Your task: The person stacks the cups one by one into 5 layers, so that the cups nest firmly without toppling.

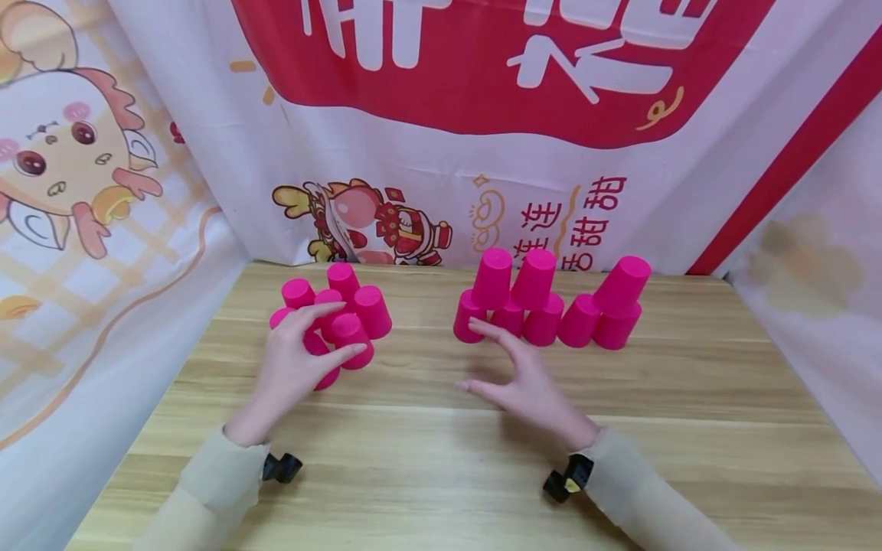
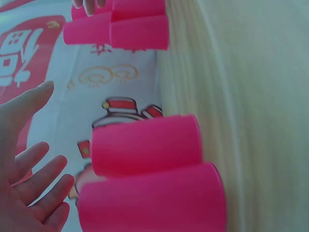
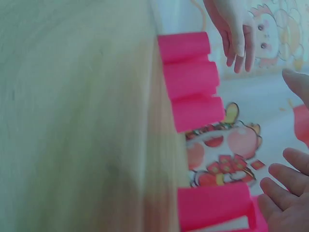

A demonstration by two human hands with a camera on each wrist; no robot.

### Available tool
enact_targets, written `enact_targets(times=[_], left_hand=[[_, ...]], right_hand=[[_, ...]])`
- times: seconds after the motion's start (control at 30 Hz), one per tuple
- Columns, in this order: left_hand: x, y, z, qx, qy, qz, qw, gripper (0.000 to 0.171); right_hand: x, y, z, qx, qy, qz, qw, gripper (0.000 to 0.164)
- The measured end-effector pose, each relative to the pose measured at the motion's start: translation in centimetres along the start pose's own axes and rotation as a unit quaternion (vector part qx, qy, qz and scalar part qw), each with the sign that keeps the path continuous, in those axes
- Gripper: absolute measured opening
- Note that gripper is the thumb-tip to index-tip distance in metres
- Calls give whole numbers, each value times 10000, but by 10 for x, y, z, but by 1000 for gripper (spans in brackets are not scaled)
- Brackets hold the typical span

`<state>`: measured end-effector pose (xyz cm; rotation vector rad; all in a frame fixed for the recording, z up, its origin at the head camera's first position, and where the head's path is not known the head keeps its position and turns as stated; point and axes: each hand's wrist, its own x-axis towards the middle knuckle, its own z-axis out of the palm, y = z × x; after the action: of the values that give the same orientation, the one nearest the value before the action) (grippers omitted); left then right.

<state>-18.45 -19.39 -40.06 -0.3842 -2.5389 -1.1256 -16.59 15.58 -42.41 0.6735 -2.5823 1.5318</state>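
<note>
Well, the widest room I have is on the near side, where the wooden tabletop (image 1: 413, 451) runs from the pink cups down to the bottom of the head view; another stretch of wood lies between the left cluster (image 1: 373, 312) and the right stack (image 1: 543, 321), while the back edge meets the printed cloth (image 1: 393, 141) just behind them and the side edges slant outward towards me. My forearms, in beige sleeves (image 1: 217, 476), come in from the bottom corners, each with a black wrist device (image 1: 282, 468) on its inner side. My left hand (image 1: 292, 356) hangs over the left cluster, thumb and fingers spread apart and curved; whether a fingertip touches a cup I cannot tell. My right hand (image 1: 527, 383) is just in front of the left end of the right stack, its thumb well apart from the fingers too, with nothing held in either grip. Counting, I make it eight cups in the right stack, upside down: five along the bottom and three on top, two of these side by side at the left and one at the right end; in the left cluster I see at least seven, also upside down, part of them hidden behind my hand
</note>
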Motion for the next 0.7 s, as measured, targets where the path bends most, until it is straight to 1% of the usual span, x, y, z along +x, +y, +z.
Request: enact_targets(times=[0.13,0.33,0.47,0.57,0.7], left_hand=[[-6,-10,-6,61,-24,-344,9994,71],[-10,-22,-11,158,-86,-656,9977,72],[-10,-26,-12,206,-30,-705,9973,68],[-10,-29,-13,220,106,-673,9974,64],[-8,-32,-16,221,233,-749,9967,61]], right_hand=[[3,1,15,-19,-211,107,9997,79],[11,1,30,-12,-328,-46,9995,79],[17,2,39,39,-345,11,9994,78],[22,2,48,135,-363,95,9992,77],[29,3,57,272,-393,189,9987,77]])
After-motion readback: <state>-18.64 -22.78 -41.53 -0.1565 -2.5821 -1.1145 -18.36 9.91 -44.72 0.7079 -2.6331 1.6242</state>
